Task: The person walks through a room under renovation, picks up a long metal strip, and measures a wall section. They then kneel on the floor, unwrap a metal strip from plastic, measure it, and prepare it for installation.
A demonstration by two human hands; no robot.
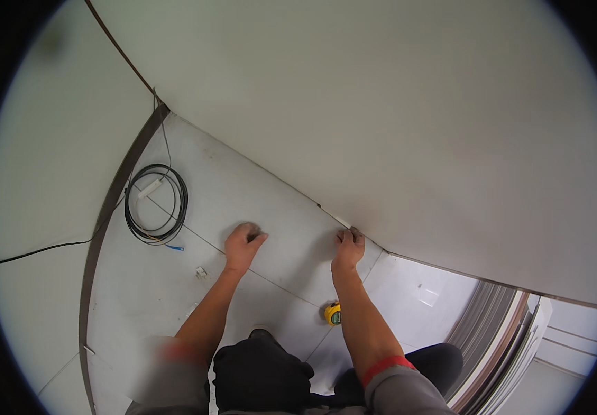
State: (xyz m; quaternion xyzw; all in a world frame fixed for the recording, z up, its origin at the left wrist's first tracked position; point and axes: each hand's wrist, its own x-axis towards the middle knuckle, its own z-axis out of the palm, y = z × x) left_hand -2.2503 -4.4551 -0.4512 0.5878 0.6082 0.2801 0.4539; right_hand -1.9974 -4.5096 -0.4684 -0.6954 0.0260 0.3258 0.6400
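My left hand (243, 245) hovers over the grey tiled floor, thumb and fingers curled together; what they hold, if anything, I cannot make out. At the foot of the large pale wall panel (409, 138), my right hand (349, 249) has its fingers bunched against the bottom edge. A thin white piece (342, 221) shows there beside the fingertips, and whether they grip it is hidden. Below that hand, close to the right forearm, lies a yellow tape measure (332, 313).
A coil of black cable (157, 204) with a blue connector (175, 247) lies on the floor at left, a white sleeve inside it. Dark skirting (108, 200) curves along the left wall. Long strips or trim (492, 325) stand at lower right. A small scrap (201, 272) lies near the left forearm.
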